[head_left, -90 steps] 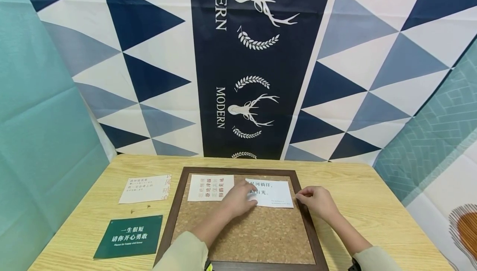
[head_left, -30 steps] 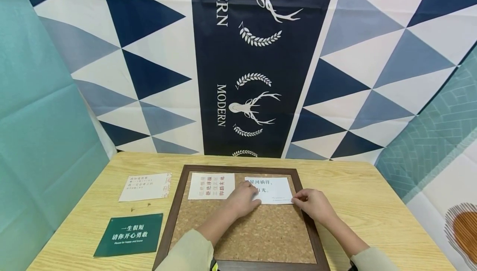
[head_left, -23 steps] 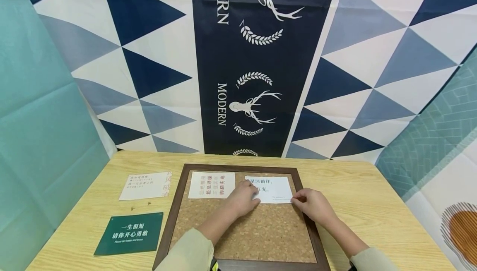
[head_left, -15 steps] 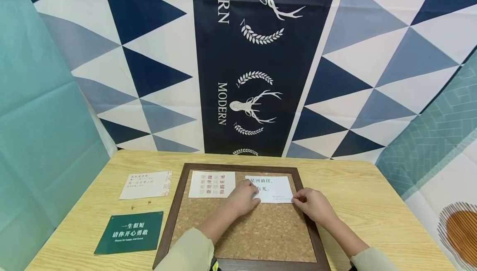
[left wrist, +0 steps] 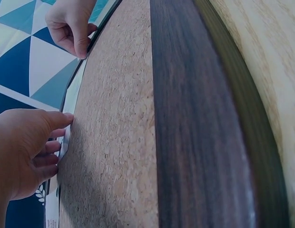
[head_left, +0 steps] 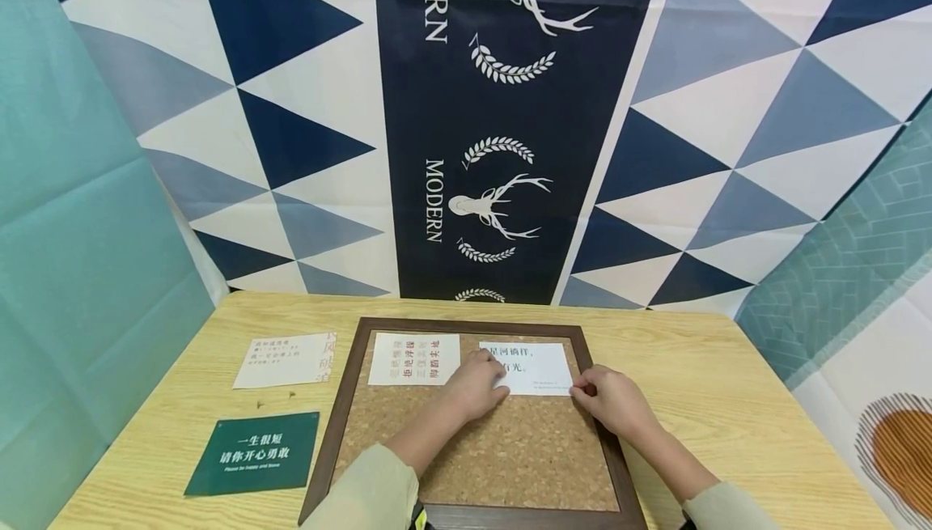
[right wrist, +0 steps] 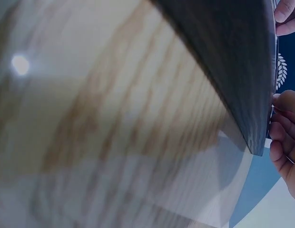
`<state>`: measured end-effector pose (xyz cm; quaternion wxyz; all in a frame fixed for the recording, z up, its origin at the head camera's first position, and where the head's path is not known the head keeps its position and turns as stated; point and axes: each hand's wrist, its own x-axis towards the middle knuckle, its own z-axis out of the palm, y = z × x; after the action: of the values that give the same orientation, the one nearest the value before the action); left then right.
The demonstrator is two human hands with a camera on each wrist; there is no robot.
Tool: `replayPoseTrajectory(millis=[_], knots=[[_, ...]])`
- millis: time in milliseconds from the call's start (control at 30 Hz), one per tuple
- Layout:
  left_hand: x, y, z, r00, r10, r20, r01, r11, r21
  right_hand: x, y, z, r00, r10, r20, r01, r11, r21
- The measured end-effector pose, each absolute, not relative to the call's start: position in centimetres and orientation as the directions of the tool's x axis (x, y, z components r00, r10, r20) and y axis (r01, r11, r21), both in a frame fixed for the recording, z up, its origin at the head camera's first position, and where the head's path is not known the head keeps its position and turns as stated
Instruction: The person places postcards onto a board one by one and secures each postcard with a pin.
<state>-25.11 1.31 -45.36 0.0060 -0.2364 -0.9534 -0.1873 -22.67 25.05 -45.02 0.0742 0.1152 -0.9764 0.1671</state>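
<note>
A white card with dark printing (head_left: 542,366) lies at the upper right of a cork board (head_left: 502,449) with a dark wood frame. My left hand (head_left: 473,387) rests over the card's left end, thumb and fingers touching it. My right hand (head_left: 613,400) pinches at the card's lower right corner, by the frame; anything small between its fingertips is hidden. In the left wrist view, the left hand (left wrist: 28,152) has its thumb at the card's edge, and the right hand (left wrist: 71,26) points its fingertips down at the far end. The right hand (right wrist: 288,128) is partly cut off in the right wrist view.
Another white card with red and grey printing (head_left: 415,359) lies at the board's upper left. Left of the board, on the wooden table (head_left: 728,433), are a cream card (head_left: 284,361), a green card (head_left: 255,455) and two tiny brass-coloured pieces (head_left: 292,394). A patterned cloth (head_left: 480,125) hangs behind.
Since three seconds ago my right hand has moved left from the frame's edge onto the card's lower right corner. The card's right end has straightened slightly; lately both hands stay nearly still.
</note>
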Motion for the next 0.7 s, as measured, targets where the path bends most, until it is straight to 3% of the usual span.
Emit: replayPoseTrajectory(millis=[400, 700], knots=[[-25.14, 1.36, -45.40, -0.897, 0.436, 0.073, 0.429, 0.822, 0.373, -22.64, 24.77, -45.24, -0.921, -0.269, 0.280, -0.330, 0.923, -0.198], [-25.09, 1.37, -45.28, -0.899, 0.433, 0.069, 0.427, 0.826, 0.369, -22.70, 24.79, -45.57, -0.916, -0.281, 0.288, -0.340, 0.923, -0.179]])
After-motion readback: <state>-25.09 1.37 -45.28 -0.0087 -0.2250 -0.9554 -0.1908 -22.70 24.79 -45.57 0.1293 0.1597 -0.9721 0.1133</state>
